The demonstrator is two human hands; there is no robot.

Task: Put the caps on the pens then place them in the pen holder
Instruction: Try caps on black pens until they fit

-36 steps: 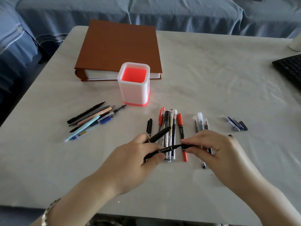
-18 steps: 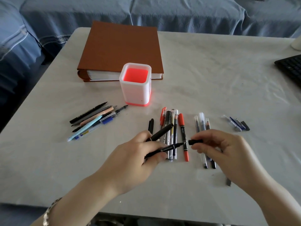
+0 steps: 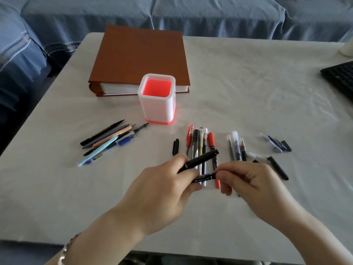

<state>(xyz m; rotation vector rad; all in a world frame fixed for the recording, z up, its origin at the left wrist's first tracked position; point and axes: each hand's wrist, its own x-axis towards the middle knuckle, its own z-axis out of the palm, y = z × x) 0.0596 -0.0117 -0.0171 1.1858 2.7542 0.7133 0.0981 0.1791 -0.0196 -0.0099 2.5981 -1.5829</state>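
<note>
Black pens (image 3: pixel 200 159), two in left hand (image 3: pixel 164 190) grip; right hand (image 3: pixel 254 182) pinches lower one's end; one pen holder (image 3: pixel 156 104)

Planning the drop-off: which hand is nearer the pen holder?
Left. The left hand is almost straight in front of the pen holder; the right hand sits farther off to the right.

I'm reading this as a home living room with a work corner. A sofa (image 3: pixel 191 14) draped in blue cloth runs right behind the pale surface (image 3: pixel 248 83). On it I've got a thick brown binder (image 3: pixel 137 58), the corner of a black keyboard (image 3: pixel 340 77) at the right edge, a white-and-red pen holder (image 3: pixel 156 109), and loose pens (image 3: pixel 107 144) lying about.
</note>
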